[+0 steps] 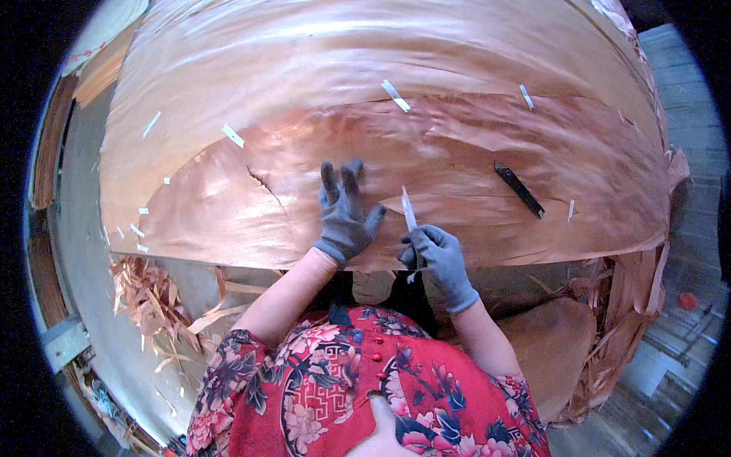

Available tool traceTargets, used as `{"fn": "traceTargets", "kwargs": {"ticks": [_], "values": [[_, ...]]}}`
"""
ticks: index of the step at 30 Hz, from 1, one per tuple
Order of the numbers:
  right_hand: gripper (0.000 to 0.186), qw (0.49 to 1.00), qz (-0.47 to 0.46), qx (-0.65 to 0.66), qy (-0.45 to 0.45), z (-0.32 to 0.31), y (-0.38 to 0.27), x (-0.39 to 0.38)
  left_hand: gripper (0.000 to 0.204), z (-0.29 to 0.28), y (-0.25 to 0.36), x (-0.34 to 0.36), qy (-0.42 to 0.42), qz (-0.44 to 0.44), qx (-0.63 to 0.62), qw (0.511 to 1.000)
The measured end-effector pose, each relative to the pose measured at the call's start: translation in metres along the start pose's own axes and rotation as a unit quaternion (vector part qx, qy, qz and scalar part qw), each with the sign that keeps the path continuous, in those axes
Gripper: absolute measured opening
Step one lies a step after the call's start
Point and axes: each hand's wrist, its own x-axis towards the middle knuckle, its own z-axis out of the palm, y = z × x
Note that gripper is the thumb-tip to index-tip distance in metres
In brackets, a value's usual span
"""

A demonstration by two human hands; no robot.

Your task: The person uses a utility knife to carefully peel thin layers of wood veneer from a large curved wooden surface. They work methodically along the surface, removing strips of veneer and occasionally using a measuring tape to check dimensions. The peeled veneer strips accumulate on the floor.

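Observation:
A thin, glossy reddish-brown sheet (472, 145) with a curved far edge lies on a larger, paler brown sheet (228, 46). My left hand (346, 217), in a grey glove, rests on the reddish sheet with its fingers spread. To its right, near the front edge, my gloved right hand (440, 263) is closed on a narrow white strip (409, 209), whose pointed end sticks up away from me. A small white bit shows below those fingers. Left of my left hand, a jagged crack (263, 183) runs through the sheet. A black utility knife (519, 190) lies at the right.
Short white strips (395, 96) lie along the sheet's curved edge, several more at the left. Curled brown scraps (148, 301) are heaped below the front left edge. Torn brown sheets (628, 320) hang or lie at the right, beside the grey floor (689, 228).

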Motion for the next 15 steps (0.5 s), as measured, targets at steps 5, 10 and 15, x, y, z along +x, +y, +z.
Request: {"fn": "traceTargets", "kwargs": {"ticks": [5, 10, 15], "values": [[0.028, 0.998, 0.027, 0.000, 0.057, 0.023, 0.017, 0.031, 0.107, -0.021, -0.013, 0.005, -0.005, 0.074, -0.014, 0.997], [0.029, 0.994, 0.033, -0.008, 0.100, 0.033, 0.020, 0.030, 0.113, -0.012, -0.016, 0.032, -0.010, 0.041, -0.040, 0.998], [0.031, 0.991, 0.037, -0.037, 0.122, 0.034, 0.021, 0.033, 0.118, -0.003, -0.011, 0.044, -0.062, -0.008, -0.007, 0.998]]}}
